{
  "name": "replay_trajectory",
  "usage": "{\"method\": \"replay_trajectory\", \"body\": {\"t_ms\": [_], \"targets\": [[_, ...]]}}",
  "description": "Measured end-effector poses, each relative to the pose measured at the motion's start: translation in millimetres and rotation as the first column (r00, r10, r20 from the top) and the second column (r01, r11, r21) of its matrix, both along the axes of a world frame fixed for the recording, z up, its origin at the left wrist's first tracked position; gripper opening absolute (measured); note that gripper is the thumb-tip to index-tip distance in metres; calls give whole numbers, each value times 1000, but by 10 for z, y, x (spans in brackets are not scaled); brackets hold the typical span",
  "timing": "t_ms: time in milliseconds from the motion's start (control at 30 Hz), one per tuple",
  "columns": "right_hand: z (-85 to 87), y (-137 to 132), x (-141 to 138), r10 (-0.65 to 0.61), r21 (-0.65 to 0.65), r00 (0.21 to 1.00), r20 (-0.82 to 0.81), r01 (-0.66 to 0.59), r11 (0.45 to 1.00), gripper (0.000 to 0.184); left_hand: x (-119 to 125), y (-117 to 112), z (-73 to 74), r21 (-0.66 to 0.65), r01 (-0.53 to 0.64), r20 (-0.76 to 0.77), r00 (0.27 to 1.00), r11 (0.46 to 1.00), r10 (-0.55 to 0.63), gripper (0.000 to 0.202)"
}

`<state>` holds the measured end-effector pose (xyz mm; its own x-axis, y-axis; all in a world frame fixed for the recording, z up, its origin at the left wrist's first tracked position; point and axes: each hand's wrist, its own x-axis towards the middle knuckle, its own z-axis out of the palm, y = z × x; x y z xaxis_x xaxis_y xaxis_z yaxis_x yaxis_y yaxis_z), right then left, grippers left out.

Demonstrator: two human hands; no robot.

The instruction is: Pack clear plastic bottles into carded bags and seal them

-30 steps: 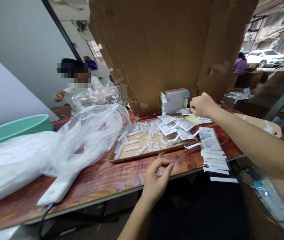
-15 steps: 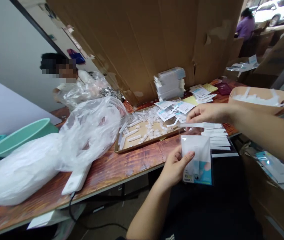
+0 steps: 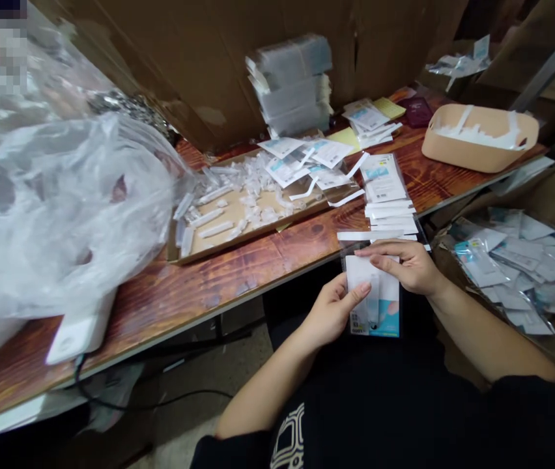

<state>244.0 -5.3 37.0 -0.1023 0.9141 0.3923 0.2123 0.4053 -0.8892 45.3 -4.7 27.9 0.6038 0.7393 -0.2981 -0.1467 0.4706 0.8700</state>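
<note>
Both hands hold one small clear packet (image 3: pixel 380 306) with a white and blue card inside, in front of my lap, just off the table edge. My left hand (image 3: pixel 332 311) grips its left side, thumb on the front. My right hand (image 3: pixel 407 264) pinches the packet's top edge, fingers closed over it. Just beyond, a fanned row of similar packets (image 3: pixel 389 208) lies on the wooden table (image 3: pixel 238 273). A flat cardboard tray (image 3: pixel 238 221) with several small clear-wrapped pieces sits further back.
A large crumpled plastic bag (image 3: pixel 62 202) covers the table's left. A white device with a cable (image 3: pixel 79 332) lies at the front edge. A tan basket (image 3: pixel 477 137) stands far right, stacked packets (image 3: pixel 292 85) against a cardboard wall. A box of finished packets (image 3: pixel 522 267) sits right. A person is top left.
The view tipped down. My right hand came down from the table with a strip onto the packet's top. The packet, held by my left hand, moved closer to my lap.
</note>
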Motion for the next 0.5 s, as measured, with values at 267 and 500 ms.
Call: {"method": "replay_trajectory", "body": {"t_ms": [267, 500], "targets": [[-157, -149, -108, -127, -124, 992, -26, 122, 985, 40, 19, -10, -220, -115, 41, 65, 997, 992, -34, 59], [-220, -230, -125, -103, -301, 989, -108, 67, 951, 46, 18, -114, -266, -194, 107, 115, 990, 975, -86, 58]]}}
